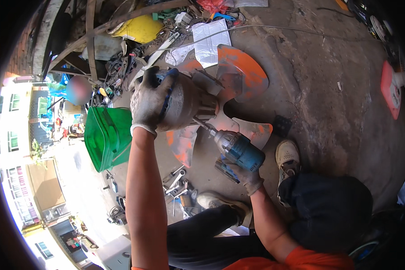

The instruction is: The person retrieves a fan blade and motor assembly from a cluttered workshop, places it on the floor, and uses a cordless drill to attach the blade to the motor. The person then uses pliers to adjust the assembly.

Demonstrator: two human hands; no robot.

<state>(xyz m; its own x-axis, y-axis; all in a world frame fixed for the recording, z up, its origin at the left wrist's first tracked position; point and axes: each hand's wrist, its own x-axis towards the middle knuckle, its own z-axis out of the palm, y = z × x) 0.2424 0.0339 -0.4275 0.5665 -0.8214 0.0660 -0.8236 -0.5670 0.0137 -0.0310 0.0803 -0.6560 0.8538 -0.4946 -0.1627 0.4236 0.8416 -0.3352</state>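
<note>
My left hand (149,101), in a dirty grey work glove, is wrapped over the top of a worn metal motor (184,101). The motor is tilted on its side above a large fan blade assembly (249,74) with chipped orange and grey paint, lying on the ground. In my gloved right hand (248,177) is a teal cordless impact driver (243,150), gripped by its handle. Its long bit points up and left and reaches the lower edge of the motor near the blade hub. Whether it sits on a fastener, I cannot tell.
A green bucket (105,139) stands left of the motor. Several wrenches (175,182) lie by my left shoe (220,202). A white sheet (211,40), a yellow object (141,29) and scrap lie beyond the fan. A cable (274,28) crosses the floor; a red-and-white object (390,90) is far right.
</note>
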